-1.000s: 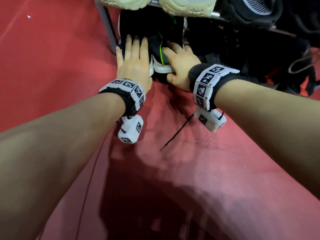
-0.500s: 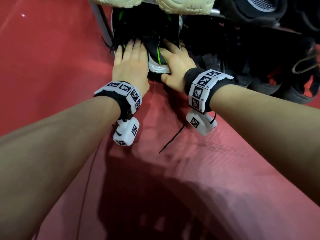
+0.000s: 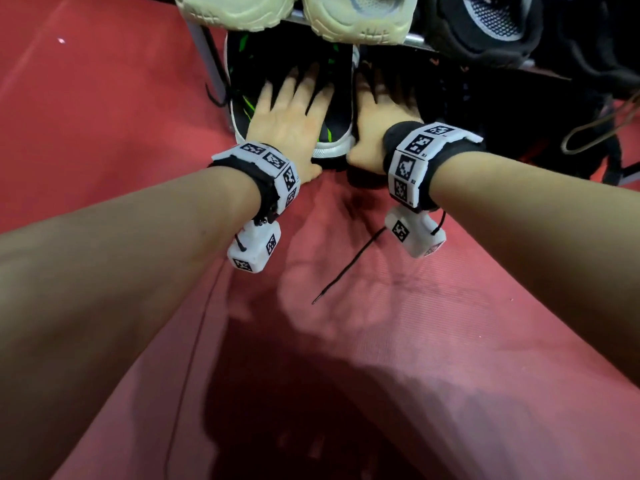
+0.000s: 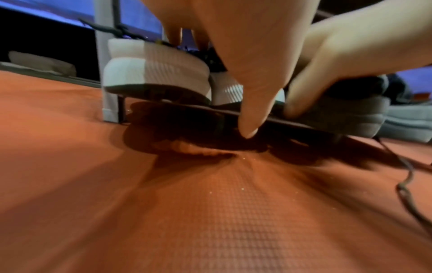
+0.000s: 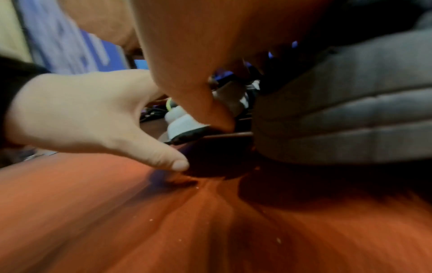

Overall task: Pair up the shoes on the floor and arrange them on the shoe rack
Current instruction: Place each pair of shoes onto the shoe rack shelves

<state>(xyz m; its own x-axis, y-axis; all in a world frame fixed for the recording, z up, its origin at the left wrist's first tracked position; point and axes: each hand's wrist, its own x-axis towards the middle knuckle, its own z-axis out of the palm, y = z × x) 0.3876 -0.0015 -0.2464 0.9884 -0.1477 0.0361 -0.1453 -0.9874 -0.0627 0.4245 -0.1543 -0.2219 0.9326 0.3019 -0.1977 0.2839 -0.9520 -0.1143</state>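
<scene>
A pair of black shoes with white soles and green stripes [image 3: 335, 112] stands heels toward me on the bottom shelf of the shoe rack [image 3: 209, 57]. My left hand [image 3: 294, 105] lies flat on top of the pair with fingers spread and straight. Beside it, my right hand [image 3: 381, 105] stretches its fingers along the right shoe's outer side, thumb at the white heel [image 5: 184, 123]. In the left wrist view the white heels [image 4: 151, 73] sit on the thin shelf edge [image 4: 304, 124]. Both sets of fingertips are in shadow under the upper shelf.
Two cream shoes [image 3: 360, 22] overhang the shelf above my hands, with black shoes [image 3: 485, 26] to their right. A dark grey-soled shoe [image 5: 339, 114] sits right of my right hand. A loose black lace [image 3: 346, 268] trails onto the red mat [image 3: 381, 341].
Both hands have slid forward over the black-and-green pair, deeper under the upper shelf. The left fingers have spread, and the right fingers have straightened.
</scene>
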